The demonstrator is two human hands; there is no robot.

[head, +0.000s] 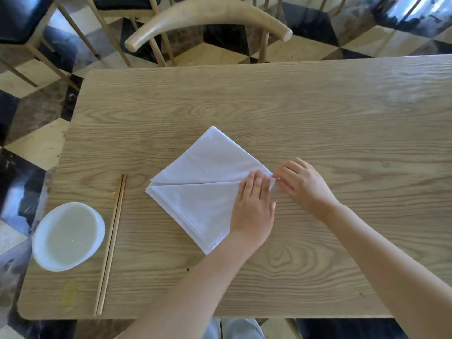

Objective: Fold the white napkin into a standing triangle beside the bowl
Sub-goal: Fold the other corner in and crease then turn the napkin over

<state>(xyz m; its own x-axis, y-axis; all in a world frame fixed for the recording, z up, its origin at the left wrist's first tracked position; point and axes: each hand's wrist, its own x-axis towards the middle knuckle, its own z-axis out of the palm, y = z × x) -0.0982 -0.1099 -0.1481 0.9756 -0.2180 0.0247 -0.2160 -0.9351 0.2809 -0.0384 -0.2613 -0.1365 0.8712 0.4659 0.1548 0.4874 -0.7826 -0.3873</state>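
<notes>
wooden bench (318,113): being used as the work surface. white napkin (203,182): lying mid-bench, being pressed flat by left hand (253,206), fingers together; right corner being pinched by right hand (302,184). bowl (68,237), chopsticks (111,243): sitting well left.

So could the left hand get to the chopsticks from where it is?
Probably yes: the left hand lies flat on the white napkin, and only bare table separates the napkin's left corner from the chopsticks.
</notes>
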